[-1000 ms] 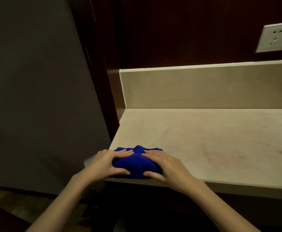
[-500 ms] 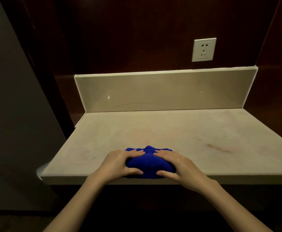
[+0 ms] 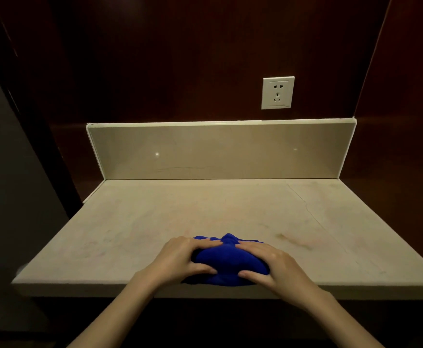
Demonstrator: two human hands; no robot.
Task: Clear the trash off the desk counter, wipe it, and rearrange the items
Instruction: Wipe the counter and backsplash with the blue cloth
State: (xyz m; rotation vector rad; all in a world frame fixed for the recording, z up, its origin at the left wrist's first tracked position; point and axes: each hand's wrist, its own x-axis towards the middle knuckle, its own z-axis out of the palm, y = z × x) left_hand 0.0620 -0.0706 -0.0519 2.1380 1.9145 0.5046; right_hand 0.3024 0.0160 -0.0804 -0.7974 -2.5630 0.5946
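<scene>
Bunched royal-blue cloth (image 3: 228,263) at front edge of beige stone worktop (image 3: 205,212). Left hand (image 3: 180,257) and right hand (image 3: 272,263) clamped on cloth's sides, thumbs underneath near edge.

No text, label, brand or number is readable anywhere, not even on the wall socket (image 3: 277,92).

Two bare forearms, no sleeves; left hand (image 3: 180,258) and right hand (image 3: 270,266) ungloved, without rings.

Head camera looks forward and down, close over the counter (image 3: 155,222).
</scene>
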